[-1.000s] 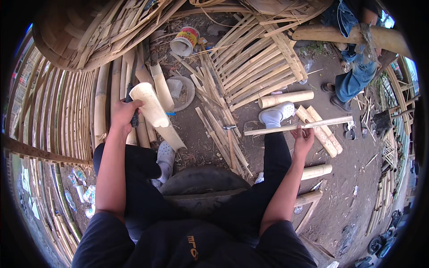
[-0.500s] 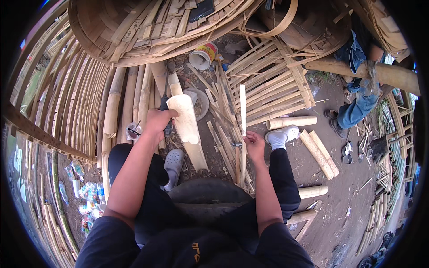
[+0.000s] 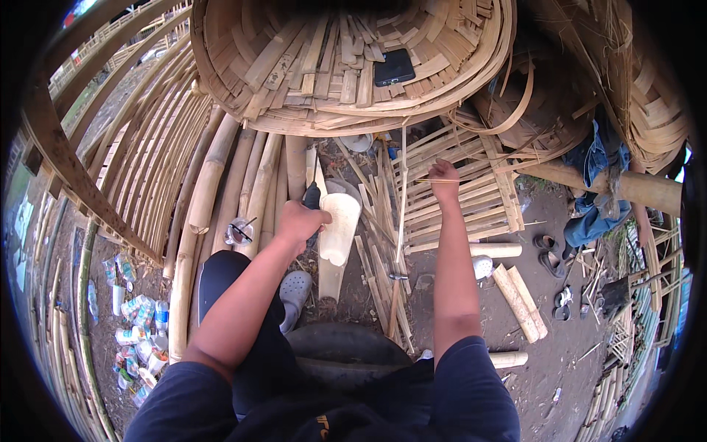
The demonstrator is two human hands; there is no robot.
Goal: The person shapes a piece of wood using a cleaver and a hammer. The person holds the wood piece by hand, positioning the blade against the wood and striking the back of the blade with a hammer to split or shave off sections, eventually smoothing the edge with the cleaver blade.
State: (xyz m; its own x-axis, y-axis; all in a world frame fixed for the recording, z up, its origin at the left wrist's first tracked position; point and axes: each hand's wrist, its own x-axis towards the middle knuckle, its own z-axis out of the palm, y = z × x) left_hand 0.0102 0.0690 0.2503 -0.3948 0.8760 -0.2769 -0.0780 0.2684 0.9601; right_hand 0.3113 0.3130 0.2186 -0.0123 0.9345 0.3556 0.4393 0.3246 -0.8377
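My left hand (image 3: 300, 225) is closed around a black-handled tool (image 3: 312, 195) with a thin shaft pointing away from me; its exact kind is unclear. Right beside it, near my thumb, a pale, curved half-round piece of bamboo (image 3: 339, 221) lies over a longer bamboo piece (image 3: 330, 280). Farther out, my right hand (image 3: 444, 180) has its fingers pinched on a thin brownish bamboo strip (image 3: 426, 180), which runs left toward a long narrow slat (image 3: 403, 195). At that slat's near end is a small hammer-like metal head (image 3: 398, 277).
A large woven bamboo basket (image 3: 317, 121) bearing a phone (image 3: 395, 68) stands ahead. Bamboo poles (image 3: 215, 180) and a cup (image 3: 238, 232) lie left. A slatted bamboo panel (image 3: 464, 214) and split bamboo (image 3: 521, 302) are right. Another person's blue-clothed leg (image 3: 589, 221) shows far right.
My right hand has moved forward and right, away from the slat's lower part, with a thin strip now in its fingers. My left hand keeps hold of the tool. The view has shifted.
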